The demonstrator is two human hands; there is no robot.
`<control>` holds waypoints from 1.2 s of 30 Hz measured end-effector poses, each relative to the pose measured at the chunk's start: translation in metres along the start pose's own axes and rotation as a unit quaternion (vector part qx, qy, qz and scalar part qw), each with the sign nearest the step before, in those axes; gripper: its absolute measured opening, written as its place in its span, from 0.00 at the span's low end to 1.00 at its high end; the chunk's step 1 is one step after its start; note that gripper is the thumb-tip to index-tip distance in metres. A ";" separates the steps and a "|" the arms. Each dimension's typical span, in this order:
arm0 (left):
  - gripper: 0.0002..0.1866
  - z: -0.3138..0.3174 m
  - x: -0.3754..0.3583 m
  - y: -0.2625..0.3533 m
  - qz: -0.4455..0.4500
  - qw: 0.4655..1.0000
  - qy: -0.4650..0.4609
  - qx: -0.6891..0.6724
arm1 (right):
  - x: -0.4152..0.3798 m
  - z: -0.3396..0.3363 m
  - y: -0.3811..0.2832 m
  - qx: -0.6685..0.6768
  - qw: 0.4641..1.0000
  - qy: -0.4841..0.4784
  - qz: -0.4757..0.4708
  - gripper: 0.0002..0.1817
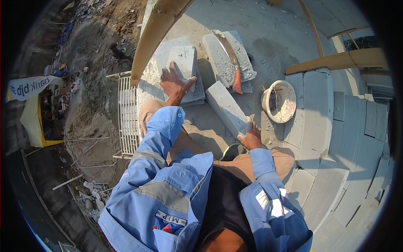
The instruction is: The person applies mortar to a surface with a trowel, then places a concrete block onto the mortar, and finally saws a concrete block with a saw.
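My left hand point(176, 84) lies palm down on a small grey lightweight concrete block point(183, 55), its fingers spread. That block rests on larger grey blocks point(199, 94). My right hand point(252, 135) holds the near end of a long grey block point(226, 107), which slants away to the upper left. Its far end comes close to the stack. Beyond it, a machete point(228, 50) with a reddish wooden handle lies across another pair of chipped blocks point(214, 54); nothing touches its handle.
A mortar-crusted bucket point(279, 102) stands right of the long block. A block wall point(315, 122) rises on the right. To the left, a white metal grille point(128, 113) borders a drop to rubble. A wooden pole point(157, 33) crosses the upper left, and a beam point(336, 61) the right.
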State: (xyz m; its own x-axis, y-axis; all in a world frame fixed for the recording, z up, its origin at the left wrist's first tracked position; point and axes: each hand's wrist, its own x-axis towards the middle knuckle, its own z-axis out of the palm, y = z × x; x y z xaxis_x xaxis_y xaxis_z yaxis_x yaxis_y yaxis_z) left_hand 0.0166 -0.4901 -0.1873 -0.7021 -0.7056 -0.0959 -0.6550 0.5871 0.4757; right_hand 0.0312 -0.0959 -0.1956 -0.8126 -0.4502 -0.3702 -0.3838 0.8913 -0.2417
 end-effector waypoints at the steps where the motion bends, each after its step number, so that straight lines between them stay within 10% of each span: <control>1: 0.66 0.001 0.008 0.009 0.002 1.000 0.001 0.002 | 0.000 0.001 0.002 0.003 1.000 0.001 0.000 0.55; 14: 0.69 0.008 0.103 -0.026 0.101 0.989 -0.001 0.105 | 0.032 0.006 -0.034 0.011 0.998 0.013 0.062 0.55; 26: 0.59 -0.020 -0.141 0.050 0.512 0.824 -0.197 0.138 | -0.012 -0.063 -0.007 0.034 0.997 -0.005 -0.076 0.45; 36: 0.47 -0.046 -0.151 0.047 0.394 0.867 -0.281 0.123 | 0.008 -0.076 -0.061 0.124 0.950 0.001 -0.288 0.43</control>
State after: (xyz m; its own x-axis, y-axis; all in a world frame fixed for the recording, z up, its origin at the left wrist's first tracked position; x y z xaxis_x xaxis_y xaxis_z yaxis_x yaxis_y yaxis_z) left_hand 0.1042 -0.3740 -0.1103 -0.9386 0.2162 -0.2687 0.0979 0.9141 0.3935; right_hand 0.0150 -0.1501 -0.1154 -0.5005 -0.8586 -0.1109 -0.6493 0.4570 -0.6079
